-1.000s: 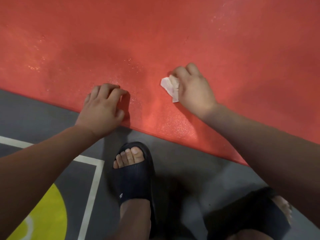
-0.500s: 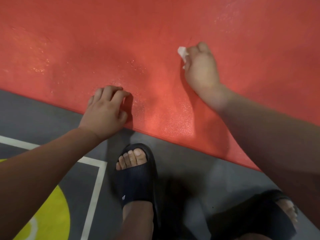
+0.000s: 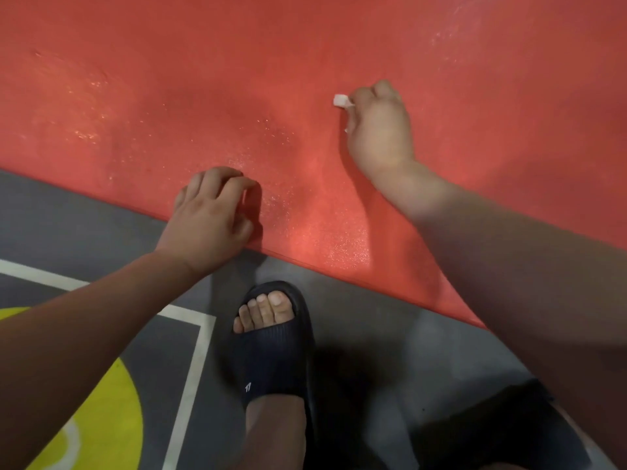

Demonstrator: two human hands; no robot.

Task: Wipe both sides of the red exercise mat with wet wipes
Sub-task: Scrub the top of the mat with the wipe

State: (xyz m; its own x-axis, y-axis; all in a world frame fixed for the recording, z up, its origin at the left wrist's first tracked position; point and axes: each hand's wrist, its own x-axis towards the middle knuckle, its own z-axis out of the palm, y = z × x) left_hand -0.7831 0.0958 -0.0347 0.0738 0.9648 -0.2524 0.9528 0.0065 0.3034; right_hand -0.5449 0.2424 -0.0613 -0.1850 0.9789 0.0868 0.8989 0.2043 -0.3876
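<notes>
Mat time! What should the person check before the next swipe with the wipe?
1. Wipe held firmly: ok, the right hand grips it and only a small bit pokes out.
2. Wipe touching the mat: cannot tell, the hand hides the contact.
3. Mat steadied: ok, the left hand rests on its near edge.
4. Sandal off the mat: ok, it stands on the floor.
5. Other side wiped: cannot tell, it is hidden.
</notes>
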